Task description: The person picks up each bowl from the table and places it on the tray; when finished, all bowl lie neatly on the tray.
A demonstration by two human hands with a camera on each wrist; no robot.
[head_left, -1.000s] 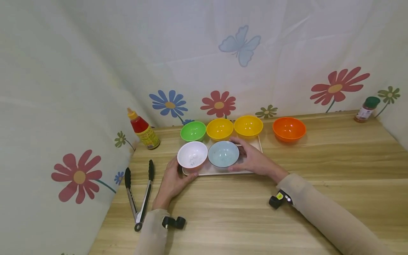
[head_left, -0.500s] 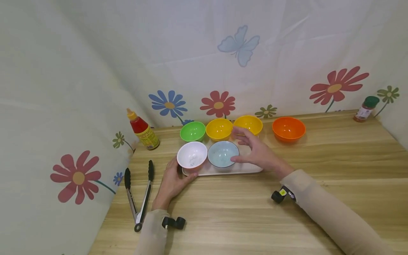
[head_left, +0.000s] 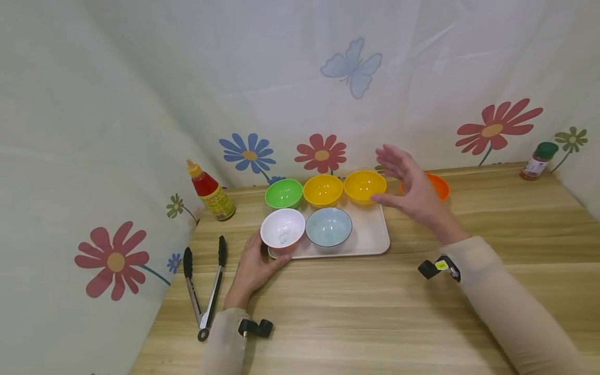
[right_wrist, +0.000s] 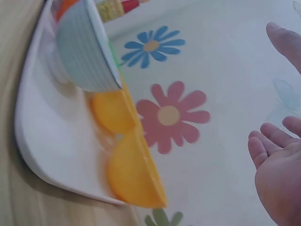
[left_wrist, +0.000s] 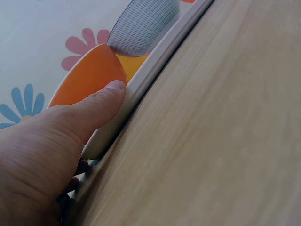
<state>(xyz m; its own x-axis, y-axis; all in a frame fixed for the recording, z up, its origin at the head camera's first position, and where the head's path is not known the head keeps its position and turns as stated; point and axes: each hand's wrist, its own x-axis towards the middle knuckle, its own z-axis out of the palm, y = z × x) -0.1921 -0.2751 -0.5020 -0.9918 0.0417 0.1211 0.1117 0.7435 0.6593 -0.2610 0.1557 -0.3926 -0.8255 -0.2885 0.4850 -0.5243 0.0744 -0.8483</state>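
Observation:
My left hand (head_left: 251, 267) holds the front-left corner of a white tray (head_left: 370, 237). In the left wrist view its thumb lies along the tray rim, close against a bowl that is white inside and orange outside (left_wrist: 89, 75); its other fingers are partly hidden past the corner. Beside that bowl on the tray sits a pale blue bowl (head_left: 328, 227). Behind them stand a green bowl (head_left: 284, 194) and two yellow bowls (head_left: 323, 190). My right hand (head_left: 412, 190) is raised beside the right-hand yellow bowl (head_left: 365, 186), holding nothing, fingers spread from the thumb.
An orange bowl (head_left: 439, 186) stands right of the tray, partly hidden by my right hand. Tongs (head_left: 206, 291) lie spread at the left. A red sauce bottle (head_left: 212, 192) stands back left, a green-capped jar (head_left: 539, 161) back right. A flowered curtain (head_left: 281, 78) borders the table.
My right hand has let go of the pale blue bowl and moved up and right, toward the orange bowl. The left hand and the bowls stay in place.

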